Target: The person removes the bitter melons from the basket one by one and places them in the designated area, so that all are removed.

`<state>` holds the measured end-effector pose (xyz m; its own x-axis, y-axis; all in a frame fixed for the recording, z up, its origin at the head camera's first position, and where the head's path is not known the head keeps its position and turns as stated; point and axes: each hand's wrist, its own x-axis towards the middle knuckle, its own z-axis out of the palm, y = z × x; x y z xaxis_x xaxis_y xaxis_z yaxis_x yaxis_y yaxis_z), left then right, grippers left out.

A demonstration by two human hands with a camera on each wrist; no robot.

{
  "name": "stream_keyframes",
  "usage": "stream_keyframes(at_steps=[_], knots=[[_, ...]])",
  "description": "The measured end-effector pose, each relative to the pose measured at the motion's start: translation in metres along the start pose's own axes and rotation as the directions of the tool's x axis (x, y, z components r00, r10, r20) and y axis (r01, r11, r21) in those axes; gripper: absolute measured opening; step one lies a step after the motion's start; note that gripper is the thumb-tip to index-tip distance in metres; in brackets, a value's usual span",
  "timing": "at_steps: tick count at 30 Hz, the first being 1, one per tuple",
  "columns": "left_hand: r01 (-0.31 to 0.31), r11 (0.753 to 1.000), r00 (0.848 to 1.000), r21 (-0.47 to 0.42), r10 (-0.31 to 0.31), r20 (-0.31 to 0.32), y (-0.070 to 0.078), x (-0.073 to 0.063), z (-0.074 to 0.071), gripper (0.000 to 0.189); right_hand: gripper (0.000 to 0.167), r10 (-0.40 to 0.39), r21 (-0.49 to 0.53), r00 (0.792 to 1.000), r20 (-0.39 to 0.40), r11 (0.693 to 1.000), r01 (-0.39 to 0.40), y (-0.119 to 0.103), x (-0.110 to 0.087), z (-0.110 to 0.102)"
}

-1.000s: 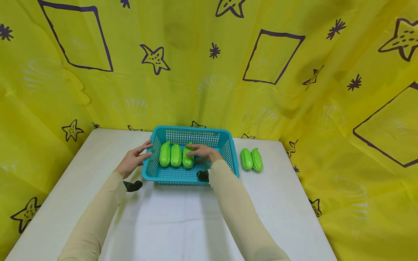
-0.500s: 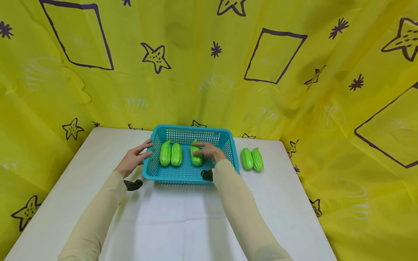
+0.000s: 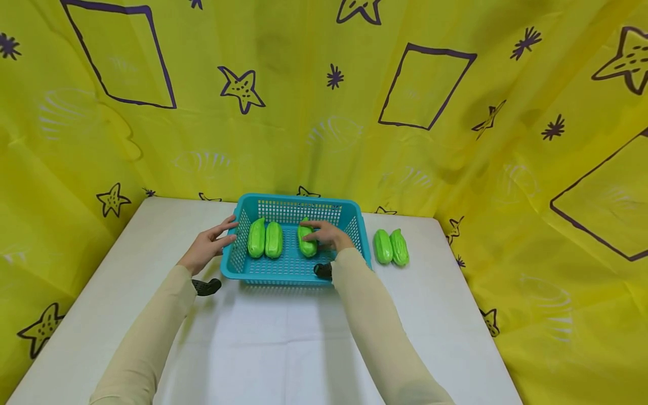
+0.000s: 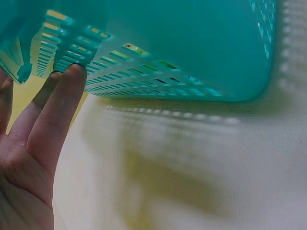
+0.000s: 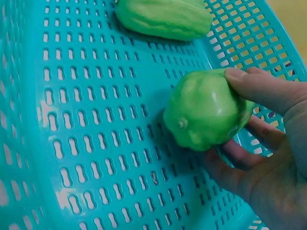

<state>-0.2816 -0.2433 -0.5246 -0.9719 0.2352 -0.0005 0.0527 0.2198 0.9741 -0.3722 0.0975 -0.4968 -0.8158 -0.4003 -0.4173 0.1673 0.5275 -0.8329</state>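
A teal plastic basket (image 3: 273,276) with perforated walls stands on the table. My right hand (image 3: 328,234) reaches into it and grips a glossy green bitter melon (image 5: 204,112), thumb on top and fingers curled below in the right wrist view. To the left in the basket, two more bitter melons, one (image 3: 256,238) and another (image 3: 274,241), lie side by side. At the basket's left end is my left hand (image 3: 205,247); the left wrist view has its fairly straight fingers (image 4: 60,110) against the outer wall, nothing enclosed.
Two more green bitter melons, one (image 3: 383,247) and its neighbour (image 3: 399,248), lie close together on the white tablecloth (image 3: 435,292) right of the basket. A yellow patterned curtain (image 3: 283,146) hangs behind and along both sides.
The right hand has moved right with the bitter melon, widening the gap to the other two in the basket. Left hand and basket stay about where they were.
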Motion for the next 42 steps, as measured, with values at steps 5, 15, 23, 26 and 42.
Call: stream_keyframes(at_steps=[5,15,23,26,42], knots=[[0.002,1.000,1.000,0.000,-0.002,0.000,0.001,0.000,0.000,0.063,0.051,-0.003,0.022,1.000,-0.001,1.000,0.003,0.001,0.000,-0.004],[-0.006,1.000,1.000,-0.012,0.006,0.003,0.003,-0.001,0.000,0.064,0.051,-0.048,0.131,0.999,-0.025,0.990,0.051,0.004,-0.001,-0.005],[-0.002,1.000,1.000,-0.005,0.002,0.004,0.001,-0.001,0.000,0.064,0.048,-0.173,0.011,0.985,-0.021,0.985,0.174,0.005,-0.003,-0.012],[-0.004,1.000,1.000,-0.004,0.004,0.005,0.001,0.000,0.000,0.064,0.046,-0.208,-0.003,0.978,-0.028,0.978,0.208,0.005,-0.002,-0.015],[0.005,1.000,1.000,0.005,-0.005,-0.006,0.004,-0.002,0.001,0.064,0.044,-0.288,0.242,0.950,-0.122,0.920,0.310,-0.011,-0.015,-0.023]])
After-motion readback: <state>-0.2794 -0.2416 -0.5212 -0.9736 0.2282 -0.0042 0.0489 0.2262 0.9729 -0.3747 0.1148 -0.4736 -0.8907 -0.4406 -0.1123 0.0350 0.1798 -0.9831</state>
